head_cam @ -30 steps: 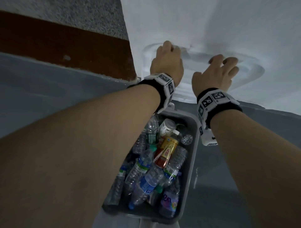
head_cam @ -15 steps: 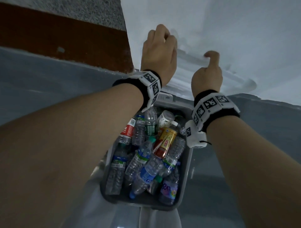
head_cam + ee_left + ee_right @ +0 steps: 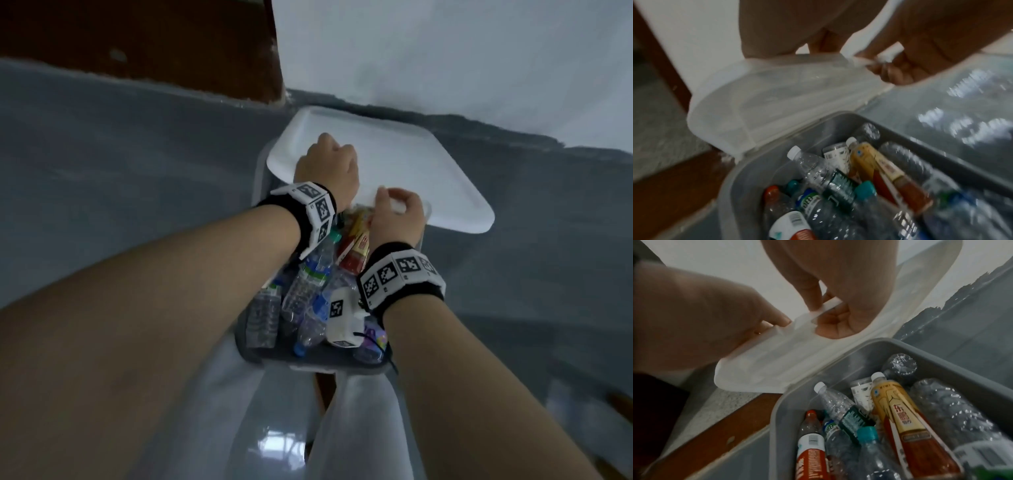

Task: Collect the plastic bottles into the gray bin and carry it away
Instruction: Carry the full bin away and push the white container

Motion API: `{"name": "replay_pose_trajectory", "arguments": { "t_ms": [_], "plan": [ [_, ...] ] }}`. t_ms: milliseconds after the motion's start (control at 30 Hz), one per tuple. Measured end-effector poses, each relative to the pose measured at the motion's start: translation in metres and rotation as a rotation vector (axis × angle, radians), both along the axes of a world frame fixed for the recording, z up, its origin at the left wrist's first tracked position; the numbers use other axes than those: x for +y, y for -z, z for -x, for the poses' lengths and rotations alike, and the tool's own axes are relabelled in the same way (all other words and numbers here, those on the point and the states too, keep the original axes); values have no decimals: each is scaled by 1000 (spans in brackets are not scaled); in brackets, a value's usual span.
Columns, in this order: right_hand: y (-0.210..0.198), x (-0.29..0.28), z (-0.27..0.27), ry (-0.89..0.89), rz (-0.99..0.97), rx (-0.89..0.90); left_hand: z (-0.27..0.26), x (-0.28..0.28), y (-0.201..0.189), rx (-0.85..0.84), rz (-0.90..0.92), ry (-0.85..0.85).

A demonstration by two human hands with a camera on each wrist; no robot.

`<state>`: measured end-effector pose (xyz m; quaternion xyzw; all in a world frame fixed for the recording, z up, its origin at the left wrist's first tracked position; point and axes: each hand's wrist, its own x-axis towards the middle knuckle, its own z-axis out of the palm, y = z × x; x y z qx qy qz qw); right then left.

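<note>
From the head view, centre frame, I see my left hand [image 3: 327, 168] and right hand [image 3: 397, 214] gripping the white lid [image 3: 428, 171] over the gray bin [image 3: 342, 365] on the floor [image 3: 137, 171]. The left wrist view shows curled fingers [image 3: 894, 76] on the lid's translucent rim. The right wrist view shows crinkled plastic bottles [image 3: 900, 418] filling the bin.

Your gray bin [image 3: 849, 356] sits on the floor, packed with plastic bottles [image 3: 875, 431] lying jumbled, mostly clear and crushed, 1 amber with a red-and-gold label [image 3: 906, 423]. Its white hinged lid [image 3: 394, 161] stands half-lowered over the far end.
</note>
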<state>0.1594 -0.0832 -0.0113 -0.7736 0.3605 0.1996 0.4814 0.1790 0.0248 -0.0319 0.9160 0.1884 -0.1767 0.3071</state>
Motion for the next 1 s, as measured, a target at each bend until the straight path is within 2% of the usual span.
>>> {"name": "replay_pose_trajectory", "arguments": {
  "t_ms": [100,267,467,667,800,900,1000],
  "plan": [
    [0,-5,6,-46,0,-74,22,-4,10,-116,-197,258],
    [2,-14,16,-44,-38,-103,35,-15,11,-147,-280,271],
    [-6,-25,50,-13,-107,-111,50,-28,-8,-13,-285,191],
    [-3,-41,123,-46,-126,-41,67,-39,-16,130,-218,261],
    [10,-53,176,-55,-113,30,86,-44,-2,260,-124,326],
    [21,-64,205,-16,-136,87,105,-47,19,345,-49,301],
    [33,-73,223,53,-203,156,124,-52,38,438,-54,364]
  ]
}}
